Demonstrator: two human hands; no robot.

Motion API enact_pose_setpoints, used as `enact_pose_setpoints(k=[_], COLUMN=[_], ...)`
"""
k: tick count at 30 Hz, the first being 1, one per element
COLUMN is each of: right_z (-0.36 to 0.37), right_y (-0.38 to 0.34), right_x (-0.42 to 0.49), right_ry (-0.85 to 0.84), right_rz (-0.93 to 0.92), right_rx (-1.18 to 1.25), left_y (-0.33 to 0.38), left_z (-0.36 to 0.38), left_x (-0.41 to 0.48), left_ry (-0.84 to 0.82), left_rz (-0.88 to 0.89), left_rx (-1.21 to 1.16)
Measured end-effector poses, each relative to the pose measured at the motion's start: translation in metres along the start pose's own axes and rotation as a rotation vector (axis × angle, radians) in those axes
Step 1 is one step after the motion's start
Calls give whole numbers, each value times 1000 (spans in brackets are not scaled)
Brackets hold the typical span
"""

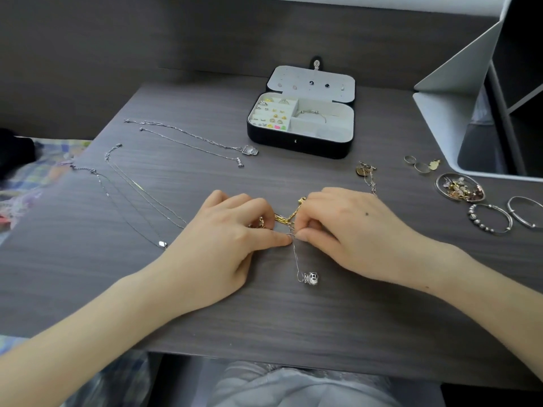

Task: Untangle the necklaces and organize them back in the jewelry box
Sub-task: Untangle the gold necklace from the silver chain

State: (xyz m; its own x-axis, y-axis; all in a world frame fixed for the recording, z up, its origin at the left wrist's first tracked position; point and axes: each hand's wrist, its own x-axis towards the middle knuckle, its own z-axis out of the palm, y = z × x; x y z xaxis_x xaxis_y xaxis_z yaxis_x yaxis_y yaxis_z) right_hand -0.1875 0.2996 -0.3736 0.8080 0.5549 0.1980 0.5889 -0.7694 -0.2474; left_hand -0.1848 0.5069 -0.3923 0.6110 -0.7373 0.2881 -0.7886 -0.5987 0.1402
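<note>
On the dark wood-grain surface [323, 312], left hand [223, 239] and right hand [349, 230] pinch a thin silver pendant chain [295, 257] beside its gold link-chain tangle [286, 217]: light, limp, slippery, likely fragile.

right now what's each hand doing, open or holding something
Left hand: pinching the silver necklace beside the gold chain.
Right hand: pinching the same silver necklace.

Place: home, likely bedroom.
Desk: wood-grain desk [293, 304] under the fingers [273, 238].
Bedding: patterned fabric [44, 171] well left of them.
Box: open jewelry box [299, 145] beyond them.
</note>
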Motion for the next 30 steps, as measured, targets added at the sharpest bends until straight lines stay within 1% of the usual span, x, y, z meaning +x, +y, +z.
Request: enact_pose_setpoints(k=[2,4,8,16,25,30], right_z=[-8,-16,-22,-21,-23,-22], right_y=[6,13,21,23,20,20], right_x=[-3,-6,-7,1,7,5], right_ry=[-67,-96,-130,-90,-47,-55], right_rz=[91,151,213,228,229,228], right_rx=[135,225,393,527,593,604], left_y=[0,-1,-2,-3,-5,-5], left_z=[0,0,-1,-1,-3,-7], left_x=[-1,-1,-1,-1,1,7], left_ry=[-5,-9,-13,-20,-29,40], left_rz=[-5,-6,-4,-8,-22,-76], left_rx=[-4,-7,-22,-23,-38,-60])
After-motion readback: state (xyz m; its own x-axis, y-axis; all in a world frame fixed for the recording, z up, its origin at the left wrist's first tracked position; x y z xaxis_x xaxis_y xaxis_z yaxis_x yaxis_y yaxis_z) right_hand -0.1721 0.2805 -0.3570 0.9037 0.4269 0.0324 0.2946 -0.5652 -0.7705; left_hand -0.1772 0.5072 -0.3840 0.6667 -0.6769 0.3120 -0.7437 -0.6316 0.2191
